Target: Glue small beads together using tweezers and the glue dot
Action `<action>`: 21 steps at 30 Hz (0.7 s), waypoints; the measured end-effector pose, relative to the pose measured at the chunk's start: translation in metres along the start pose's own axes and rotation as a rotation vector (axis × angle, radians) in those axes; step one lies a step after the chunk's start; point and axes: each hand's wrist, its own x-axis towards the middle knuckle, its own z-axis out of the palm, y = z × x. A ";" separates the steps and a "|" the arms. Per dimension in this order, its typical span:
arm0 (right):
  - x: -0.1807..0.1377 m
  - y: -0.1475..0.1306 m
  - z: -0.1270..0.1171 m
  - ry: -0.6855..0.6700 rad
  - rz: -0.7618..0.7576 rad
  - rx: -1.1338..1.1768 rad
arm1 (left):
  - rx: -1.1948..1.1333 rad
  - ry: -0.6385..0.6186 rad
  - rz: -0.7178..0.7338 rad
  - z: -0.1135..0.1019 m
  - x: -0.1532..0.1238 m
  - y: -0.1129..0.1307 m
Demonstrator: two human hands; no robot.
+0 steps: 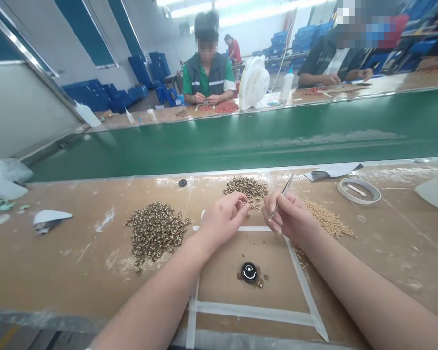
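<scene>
My left hand [224, 216] is closed, thumb and fingers drawn together at the front edge of a small pile of brass-and-dark metal pieces [246, 186]. What sits between its fingertips is too small to make out. My right hand [290, 211] grips a pair of metal tweezers [286, 187], slanting up to the right, beside that pile. Nearer to me, inside a white tape frame [255, 308] on the table, lies a shiny black round piece [249, 272] with brownish wet spots around it.
A larger heap of similar pieces [156, 231] lies left, pale beads [328, 218] right. A tape roll [359, 190], a black disc [183, 183] and paper scraps [51, 218] lie around. Beyond the green belt [204, 146], people work near a white fan [254, 82].
</scene>
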 end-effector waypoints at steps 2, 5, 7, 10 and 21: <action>0.002 0.001 -0.001 0.034 0.001 0.014 | 0.282 -0.035 -0.079 -0.027 0.002 -0.001; 0.004 0.003 -0.004 0.065 0.014 0.035 | 0.542 -0.071 -0.253 -0.077 -0.001 -0.016; 0.005 0.005 -0.004 0.072 0.019 0.047 | 0.672 -0.108 -0.387 -0.108 -0.007 -0.033; 0.007 0.006 -0.003 0.082 0.017 0.051 | 0.617 -0.177 -0.493 -0.134 -0.019 -0.062; 0.016 0.007 -0.004 0.179 -0.010 0.043 | 0.560 -0.184 -0.510 -0.123 -0.020 -0.080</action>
